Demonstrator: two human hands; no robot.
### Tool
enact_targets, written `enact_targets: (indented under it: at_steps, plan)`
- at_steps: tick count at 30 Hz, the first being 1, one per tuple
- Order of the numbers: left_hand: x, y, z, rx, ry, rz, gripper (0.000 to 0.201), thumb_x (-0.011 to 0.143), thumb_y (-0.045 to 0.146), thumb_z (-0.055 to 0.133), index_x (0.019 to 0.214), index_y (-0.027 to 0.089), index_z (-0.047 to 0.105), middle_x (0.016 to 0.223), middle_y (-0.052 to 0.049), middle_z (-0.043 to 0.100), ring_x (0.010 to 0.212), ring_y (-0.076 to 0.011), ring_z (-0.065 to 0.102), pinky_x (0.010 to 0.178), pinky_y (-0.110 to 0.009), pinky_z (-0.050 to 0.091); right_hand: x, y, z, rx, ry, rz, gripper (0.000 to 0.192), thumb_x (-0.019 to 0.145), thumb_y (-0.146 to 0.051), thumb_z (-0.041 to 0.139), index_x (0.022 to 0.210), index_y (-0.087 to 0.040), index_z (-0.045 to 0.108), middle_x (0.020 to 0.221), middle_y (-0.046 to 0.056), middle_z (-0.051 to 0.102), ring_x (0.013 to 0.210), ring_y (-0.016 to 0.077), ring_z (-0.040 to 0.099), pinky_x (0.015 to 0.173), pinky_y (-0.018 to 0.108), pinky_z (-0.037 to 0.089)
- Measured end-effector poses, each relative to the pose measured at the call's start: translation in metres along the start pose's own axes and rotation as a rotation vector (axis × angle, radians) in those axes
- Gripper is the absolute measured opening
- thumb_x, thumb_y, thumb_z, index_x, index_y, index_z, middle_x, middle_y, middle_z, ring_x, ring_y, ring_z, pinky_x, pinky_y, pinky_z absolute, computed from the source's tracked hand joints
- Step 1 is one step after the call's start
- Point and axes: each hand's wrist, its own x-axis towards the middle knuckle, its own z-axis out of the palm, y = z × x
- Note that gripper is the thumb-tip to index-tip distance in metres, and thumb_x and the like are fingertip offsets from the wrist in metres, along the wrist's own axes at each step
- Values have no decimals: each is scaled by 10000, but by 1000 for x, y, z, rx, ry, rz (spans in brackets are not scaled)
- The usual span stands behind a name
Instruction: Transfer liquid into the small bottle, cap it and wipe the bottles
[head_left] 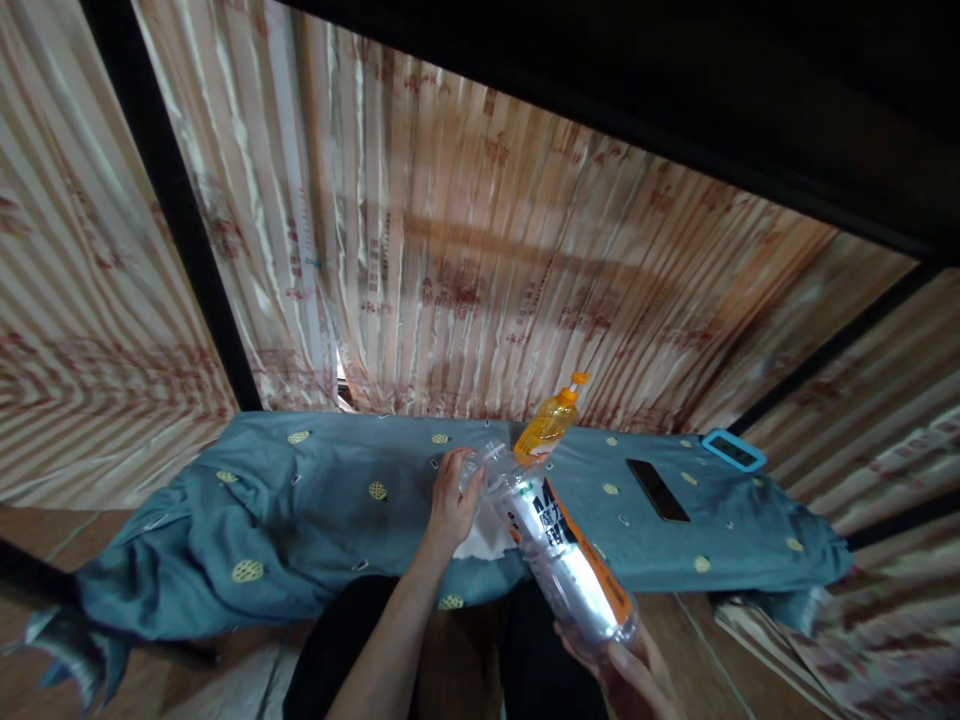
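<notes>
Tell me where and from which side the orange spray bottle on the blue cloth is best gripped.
Probably around the orange spray bottle's body, below the narrow neck and nozzle, coming from the right. It stands leaning on the blue cloth, and the left hand and the clear plastic bottle, whose base the right hand holds, crowd its left and front.
</notes>
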Motion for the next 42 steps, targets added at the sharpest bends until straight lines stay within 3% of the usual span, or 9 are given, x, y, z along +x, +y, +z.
enact_targets:
  at_steps: [4, 11, 17, 24, 28, 32, 37, 42]
  plan:
    - [0, 1, 0, 2, -14, -5, 230, 929, 364, 521, 1084, 219, 611, 1103, -90, 677, 1062, -229, 653, 981, -402, 519, 10, 19, -1, 252, -42, 187, 440, 660, -478, 885, 1019, -241, 792, 1053, 128, 792, 935, 321, 760, 942, 496, 535]
    - [2, -4, 2, 32, -38, 31, 291, 898, 371, 555, 1132, 206, 610, 1153, -112, 682, 1104, -260, 656, 1000, -444, 514, 13, 35, 0, 458, -188, 348, 548, 658, -604, 844, 1028, -203, 801, 1120, 146, 773, 1006, 288, 746, 907, 370, 549]
    - [4, -2, 3, 63, -36, -32, 351, 886, 369, 565, 1201, 213, 583, 1281, -118, 637, 1222, -262, 602, 1071, -452, 461, 8, 44, 4, 521, -231, 397, 596, 641, -621, 842, 1044, -184, 798, 1177, 175, 746, 1074, 294, 724, 1008, 390, 485]
    - [0, 4, -2, 6, -72, -102, 414, 847, 440, 627, 1184, 204, 590, 1207, -118, 659, 1148, -277, 628, 1018, -443, 487, 6, 57, -1, 570, -218, 423, 581, 609, -566, 885, 1049, -197, 796, 1157, 161, 757, 1085, 328, 715, 1076, 471, 428]
    - [0, 4, -2, -18, -85, -94, 412, 841, 437, 626, 1183, 211, 597, 1213, -112, 656, 1145, -270, 629, 1019, -436, 487, 3, 55, 5, 584, -235, 419, 567, 632, -549, 879, 1060, -188, 791, 1165, 167, 753, 1099, 324, 711, 1057, 452, 449]
    - [-2, 4, -6, -44, -69, -120, 503, 808, 458, 654, 1238, 206, 582, 1332, -140, 610, 1271, -302, 566, 1105, -493, 418, -1, 48, 16, 581, -255, 404, 549, 642, -534, 877, 1059, -188, 791, 1154, 172, 756, 1076, 313, 723, 999, 417, 490]
    - [-31, 19, -31, -194, 48, -287, 575, 805, 539, 652, 1281, 227, 571, 1437, -131, 556, 1369, -304, 491, 1151, -491, 370, -5, 51, 25, 554, -252, 379, 537, 631, -521, 882, 1051, -199, 789, 1140, 150, 766, 1090, 338, 713, 1083, 496, 416]
    - [-84, 52, -57, -545, 67, -539, 643, 724, 606, 726, 1211, 202, 615, 1263, -117, 678, 1206, -300, 624, 1016, -413, 497, -4, 74, 44, 550, -333, 382, 550, 583, -427, 905, 1073, -214, 775, 1152, 121, 767, 1066, 339, 713, 1099, 538, 383]
